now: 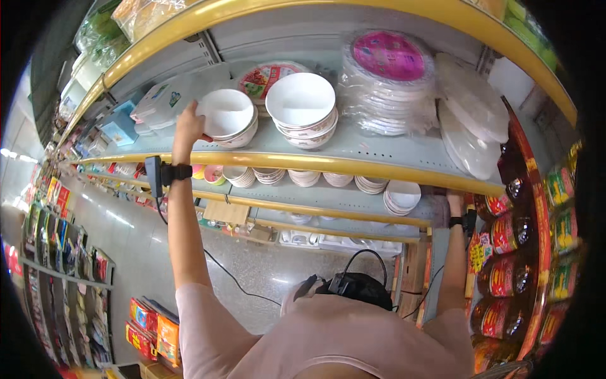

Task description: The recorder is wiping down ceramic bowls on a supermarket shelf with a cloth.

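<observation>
where yellow-edged shop shelves (353,165) curve, left hand (189,123) grips white bowl (226,112); right hand's (454,203) grip unclear

A shop aisle with grey shelves (379,148) edged in yellow, a glossy speckled grey floor (252,265), and bright overhead light reflections.

Head-worn fisheye, close before shelves (353,165)

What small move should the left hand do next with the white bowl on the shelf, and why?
Probably close the fingers and lift the top bowl straight up. The left hand only touches its rim, and it sits nested on a stack, close beside another bowl stack.
</observation>
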